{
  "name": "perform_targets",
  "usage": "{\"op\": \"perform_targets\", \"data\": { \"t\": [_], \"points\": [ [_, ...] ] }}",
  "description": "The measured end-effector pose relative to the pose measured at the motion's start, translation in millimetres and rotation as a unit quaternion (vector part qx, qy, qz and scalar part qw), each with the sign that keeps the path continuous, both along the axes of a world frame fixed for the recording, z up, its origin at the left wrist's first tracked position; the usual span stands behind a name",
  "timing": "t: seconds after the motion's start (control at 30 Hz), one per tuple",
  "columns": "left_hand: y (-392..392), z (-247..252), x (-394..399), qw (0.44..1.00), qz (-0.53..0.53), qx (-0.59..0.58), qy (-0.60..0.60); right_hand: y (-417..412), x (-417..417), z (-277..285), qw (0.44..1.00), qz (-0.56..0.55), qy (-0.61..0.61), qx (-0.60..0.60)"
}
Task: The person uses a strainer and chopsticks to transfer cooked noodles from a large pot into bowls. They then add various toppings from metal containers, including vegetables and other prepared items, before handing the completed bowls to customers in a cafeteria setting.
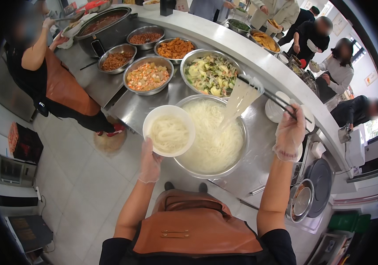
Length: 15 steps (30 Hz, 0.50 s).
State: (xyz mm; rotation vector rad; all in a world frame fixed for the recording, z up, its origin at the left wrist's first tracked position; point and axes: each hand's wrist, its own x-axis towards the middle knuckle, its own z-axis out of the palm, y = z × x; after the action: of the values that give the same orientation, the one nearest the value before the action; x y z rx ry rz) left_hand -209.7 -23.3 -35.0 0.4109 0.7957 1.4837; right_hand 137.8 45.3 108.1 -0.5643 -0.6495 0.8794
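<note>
In my gloved left hand (150, 160) is a white bowl (169, 131) partly filled with pale noodles (170, 133). It overlaps the left rim of a large steel basin (244, 145) full of white noodles (213, 142) in cloudy liquid. My gloved right hand (289, 132) grips a pair of long black chopsticks (276, 98). A wide clump of noodles (242, 99) hangs from their far ends, its lower strands reaching down to the noodles in the basin. Both hands wear clear plastic gloves.
Behind the basin stand bowls of mixed vegetables (210, 73), diced vegetables (147, 77) and other toppings, beside a large dark cooker (104, 31). White bowls (276, 106) sit at the right. An aproned person (59, 76) stands at the left; several people are beyond the raised counter (242, 41).
</note>
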Motion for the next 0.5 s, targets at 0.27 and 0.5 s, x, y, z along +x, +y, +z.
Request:
{"op": "perform_targets", "data": {
  "t": [0.27, 0.5],
  "points": [
    [7.0, -8.2, 3.1, 0.998, -0.004, -0.035, 0.045, 12.3, -6.6, 85.5, 0.987, 0.075, -0.034, 0.141],
    [14.9, -6.4, 17.7, 0.996, -0.009, -0.05, 0.079, 26.6, -30.7, 145.5, 0.962, 0.112, -0.06, 0.241]
  ]
}}
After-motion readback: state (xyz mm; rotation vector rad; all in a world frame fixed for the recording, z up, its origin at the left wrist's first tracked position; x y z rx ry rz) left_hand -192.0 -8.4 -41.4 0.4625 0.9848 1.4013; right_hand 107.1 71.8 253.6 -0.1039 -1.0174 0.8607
